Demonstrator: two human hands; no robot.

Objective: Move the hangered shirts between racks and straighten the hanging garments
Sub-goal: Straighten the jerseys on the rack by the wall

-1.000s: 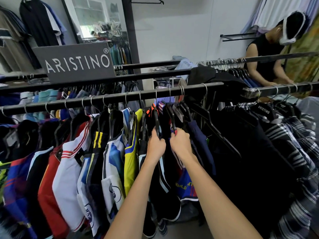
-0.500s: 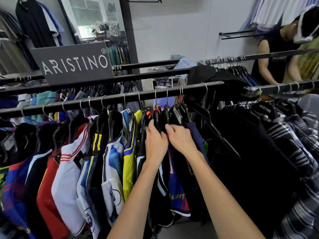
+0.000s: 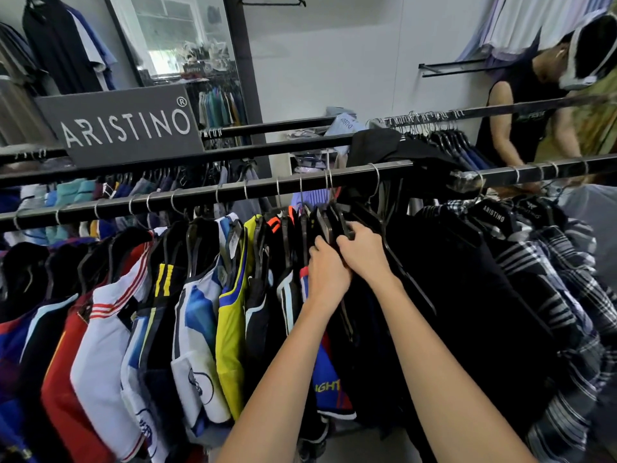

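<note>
A black rail point(image 3: 207, 197) runs across the view, packed with sports jerseys on black hangers. My left hand point(image 3: 325, 272) rests against the shoulder of a dark jersey with blue and red panels point(image 3: 329, 379), its fingers reaching in between the hangers. Touching it on the right, my right hand point(image 3: 362, 250) grips the black hangers point(image 3: 335, 222) bunched at the middle of the rail. Right of my hands hang black shirts point(image 3: 467, 295), and beyond them plaid shirts point(image 3: 561, 279). A yellow jersey point(image 3: 230, 322) hangs just left of my hands.
A grey ARISTINO sign point(image 3: 123, 127) stands on a second rail point(image 3: 267, 150) behind. A black garment point(image 3: 394, 147) lies draped over both rails. Another person point(image 3: 534, 105) with a headset bends over a far rack point(image 3: 484, 111) at the right. A mirror point(image 3: 187, 38) leans at the back.
My hands were apart on separate hangers; they have closed together and shifted slightly right, bunching the hangers. The blue and red jersey swung left. The other person leaned further right.
</note>
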